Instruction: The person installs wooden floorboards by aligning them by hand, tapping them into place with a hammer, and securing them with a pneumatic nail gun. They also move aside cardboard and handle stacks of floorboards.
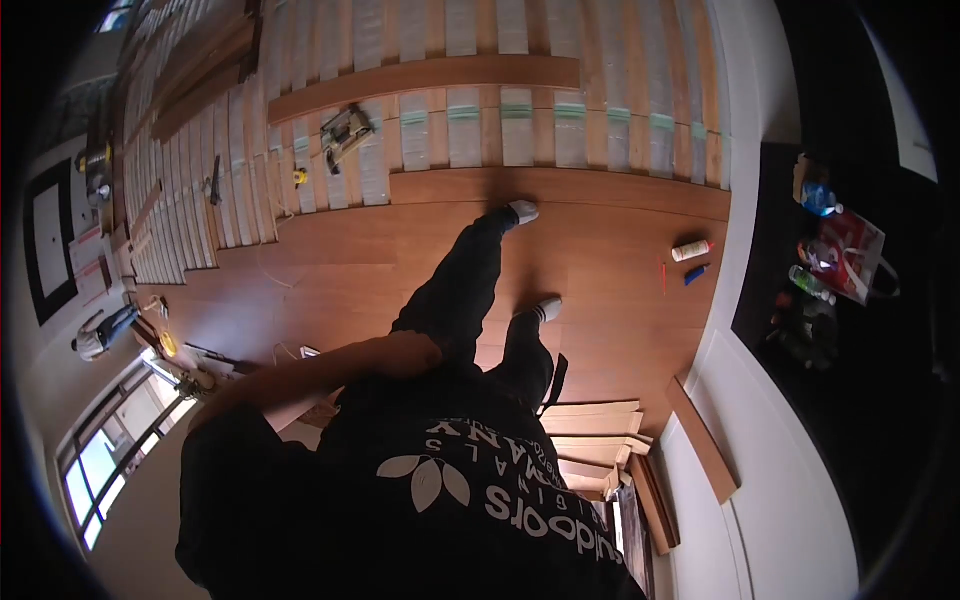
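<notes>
My left arm bends across the left side, and my left hand point(408, 354) is at my hip against my dark trousers point(450, 290). Its fingers are hidden, so I cannot see whether it holds anything. My right hand is out of view. Both my feet, in light socks, stand on brown wooden flooring point(330, 260); the farther foot is by the edge of the laid boards. Past that edge, a long loose plank point(430, 80) lies across the wooden battens point(590, 130). Nearer than the plank, a nail-gun-like tool point(345, 138) rests on the battens.
A white glue bottle point(692, 250), a blue-handled tool point(696, 275) and a thin red stick point(664, 278) lie at right. A yellow tape measure point(300, 176) and a hammer-like tool point(213, 182) sit at left. Planks point(595, 420) are stacked behind me. Another person point(105, 330) is far left.
</notes>
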`<state>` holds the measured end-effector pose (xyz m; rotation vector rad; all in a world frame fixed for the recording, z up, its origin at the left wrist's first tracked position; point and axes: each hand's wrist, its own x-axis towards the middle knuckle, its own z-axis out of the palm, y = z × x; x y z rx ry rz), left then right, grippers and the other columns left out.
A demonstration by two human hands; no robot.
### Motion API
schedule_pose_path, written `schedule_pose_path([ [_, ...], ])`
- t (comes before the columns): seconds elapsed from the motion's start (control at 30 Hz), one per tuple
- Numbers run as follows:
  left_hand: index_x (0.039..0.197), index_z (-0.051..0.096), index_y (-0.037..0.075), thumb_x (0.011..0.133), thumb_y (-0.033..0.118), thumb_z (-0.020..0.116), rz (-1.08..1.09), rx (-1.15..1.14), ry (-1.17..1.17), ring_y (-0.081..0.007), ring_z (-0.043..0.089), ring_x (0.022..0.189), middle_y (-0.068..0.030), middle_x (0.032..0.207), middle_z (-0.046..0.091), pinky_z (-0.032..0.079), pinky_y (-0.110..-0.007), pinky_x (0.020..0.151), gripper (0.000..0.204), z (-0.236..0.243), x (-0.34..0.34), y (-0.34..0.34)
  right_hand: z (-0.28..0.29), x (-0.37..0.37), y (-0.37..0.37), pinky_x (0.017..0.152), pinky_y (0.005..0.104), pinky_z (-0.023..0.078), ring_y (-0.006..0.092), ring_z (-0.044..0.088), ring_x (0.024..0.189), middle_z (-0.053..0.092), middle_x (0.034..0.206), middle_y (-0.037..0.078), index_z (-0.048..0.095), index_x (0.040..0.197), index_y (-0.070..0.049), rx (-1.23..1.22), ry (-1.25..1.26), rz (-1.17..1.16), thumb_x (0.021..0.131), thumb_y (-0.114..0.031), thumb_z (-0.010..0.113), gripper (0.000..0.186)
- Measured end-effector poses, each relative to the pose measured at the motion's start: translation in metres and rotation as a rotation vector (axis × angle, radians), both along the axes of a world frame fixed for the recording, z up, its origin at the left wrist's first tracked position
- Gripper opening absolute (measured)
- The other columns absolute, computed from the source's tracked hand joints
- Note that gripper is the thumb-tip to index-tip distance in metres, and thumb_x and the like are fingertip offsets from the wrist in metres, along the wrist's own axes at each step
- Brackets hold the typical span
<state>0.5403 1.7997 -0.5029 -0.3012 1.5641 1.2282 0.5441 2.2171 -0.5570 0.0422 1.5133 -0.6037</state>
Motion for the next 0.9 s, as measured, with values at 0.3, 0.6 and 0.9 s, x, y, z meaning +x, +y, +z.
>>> schedule_pose_path([
  [0.3,0.114,0.071,0.004,0.095,0.011,0.055,0.692,0.038,-0.393,-0.0179,0.074,0.084,-0.0077,0.096,0.076,0.058,-0.032,0.076,0.026,-0.155,0.099,-0.035,-0.169,-0.109,0.023,0.060,0.0385,0.056,0.0212,0.067,0.066,0.070,0.078,0.009,0.067,0.107,-0.004,0.076,-0.485,0.530,0.105,-0.029,0.055,0.027],
  [0.6,0.121,0.069,0.008,0.098,0.022,0.057,0.703,-0.883,-0.007,-0.0288,0.067,0.117,-0.0143,0.122,0.071,0.053,-0.044,0.101,0.030,-0.683,0.218,-0.212,-0.546,-0.291,-0.208,0.080,0.0494,0.056,0.0415,0.072,0.097,0.073,0.099,0.025,0.063,0.117,-0.005,-0.205,0.647,0.918,0.102,-0.027,0.060,0.027],
  [0.9,0.149,0.051,0.009,0.102,0.049,0.053,1.312,-1.716,-0.025,-0.0363,0.035,0.149,-0.0188,0.159,0.045,0.020,-0.054,0.124,0.062,-0.896,0.255,-0.274,-0.672,-0.217,-0.611,0.092,0.0438,0.055,0.0406,0.067,0.106,0.070,0.116,0.022,0.062,0.125,-0.002,-0.690,0.854,1.034,0.104,-0.023,0.059,0.029],
])
